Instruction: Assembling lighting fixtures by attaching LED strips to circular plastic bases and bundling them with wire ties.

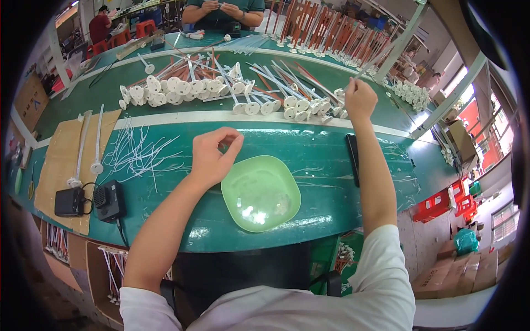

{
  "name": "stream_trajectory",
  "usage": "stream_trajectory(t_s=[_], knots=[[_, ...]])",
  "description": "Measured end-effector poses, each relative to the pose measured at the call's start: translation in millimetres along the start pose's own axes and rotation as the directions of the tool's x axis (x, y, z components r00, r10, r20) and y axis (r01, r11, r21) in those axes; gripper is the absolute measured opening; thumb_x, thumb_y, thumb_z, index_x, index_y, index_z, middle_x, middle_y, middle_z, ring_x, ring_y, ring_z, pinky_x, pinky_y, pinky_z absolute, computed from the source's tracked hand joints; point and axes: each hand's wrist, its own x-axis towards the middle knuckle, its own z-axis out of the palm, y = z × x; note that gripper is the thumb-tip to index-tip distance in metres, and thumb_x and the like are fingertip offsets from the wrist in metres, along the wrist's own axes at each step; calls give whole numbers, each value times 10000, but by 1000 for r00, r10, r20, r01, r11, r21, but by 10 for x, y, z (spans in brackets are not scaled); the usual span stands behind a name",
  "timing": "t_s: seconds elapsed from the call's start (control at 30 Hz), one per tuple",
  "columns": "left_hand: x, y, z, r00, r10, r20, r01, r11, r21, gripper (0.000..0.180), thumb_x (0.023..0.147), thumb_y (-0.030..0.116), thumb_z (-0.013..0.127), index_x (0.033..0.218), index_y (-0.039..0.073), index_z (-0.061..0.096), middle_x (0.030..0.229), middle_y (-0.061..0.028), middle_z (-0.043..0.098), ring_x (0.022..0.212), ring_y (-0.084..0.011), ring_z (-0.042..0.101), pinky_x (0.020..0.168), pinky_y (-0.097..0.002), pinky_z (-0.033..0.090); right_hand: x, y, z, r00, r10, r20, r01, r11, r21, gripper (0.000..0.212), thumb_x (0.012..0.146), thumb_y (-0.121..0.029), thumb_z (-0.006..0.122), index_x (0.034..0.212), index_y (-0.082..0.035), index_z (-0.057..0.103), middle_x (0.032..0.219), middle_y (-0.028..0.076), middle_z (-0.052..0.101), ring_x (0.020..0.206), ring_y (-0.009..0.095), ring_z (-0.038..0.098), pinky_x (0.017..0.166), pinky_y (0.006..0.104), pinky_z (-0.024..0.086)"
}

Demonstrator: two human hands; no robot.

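Observation:
My left hand (213, 157) is over the upper left rim of a light green bowl (260, 193), thumb and fingers closed in a pinch. Whatever it may hold is too small to make out. Farther off, on the right, my right hand (361, 100) is raised beside a pile of rods with white round ends (301, 105). Its fingers are closed on a thin grey rod (381, 57) slanting up to the right. More white-ended rods (182, 89) lie heaped across the back of the green table (326, 220). Inside the bowl, only a shiny bottom shows clearly.
Thin white strands (138, 151) lie left, beside cardboard (54, 149) bearing two rods. Two black boxes (110, 201) with a cable sit near the front edge. A dark phone-like slab (352, 157) lies under my right forearm. Across the table, a person (223, 14) works with both hands.

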Motion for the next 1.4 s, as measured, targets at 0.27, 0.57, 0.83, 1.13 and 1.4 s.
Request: stream_trajectory(t_s=[0.27,0.57,0.83,1.13,1.4], knots=[[-53,382,-43,955,-48,291,185,867,-463,426,905,123,682,1310,29,585,1143,-109,671,1021,-164,634,909,-319,518,-309,-1230,-1053,761,-179,623,-522,402,752,207,943,-140,630,853,34,697,676,15,610,563,61,518,511,215,403],[-123,446,-125,833,-64,549,480,576,-661,380,1008,163,529,1312,-64,541,1193,-172,646,1066,-237,649,948,-374,514,-708,-1828,-1079,822,-42,568,-524,333,784,177,863,-119,719,959,28,699,800,72,682,585,89,565,520,236,450],[-204,405,-34,834,-127,537,528,467,-710,351,1006,167,539,1250,-80,588,1156,-163,662,1046,-219,650,940,-363,526,-1007,-1718,-1123,871,-458,-179,407,466,786,288,598,0,792,877,-2,720,753,102,679,609,204,648,545,267,513],[-146,330,-88,843,-107,527,504,496,-707,366,1015,163,500,1266,-98,560,1188,-203,644,1086,-267,647,951,-381,523,-1029,-1704,-1097,876,-479,-52,309,477,823,233,657,33,766,884,-3,728,791,108,694,643,208,668,571,275,534],[-166,326,-61,877,-67,475,420,587,-693,375,1033,168,468,1290,-95,542,1215,-196,627,1102,-258,635,950,-370,525,-1134,-1739,-1159,897,-441,-35,300,548,781,202,707,39,764,903,-3,736,824,116,711,688,223,690,601,278,536]])
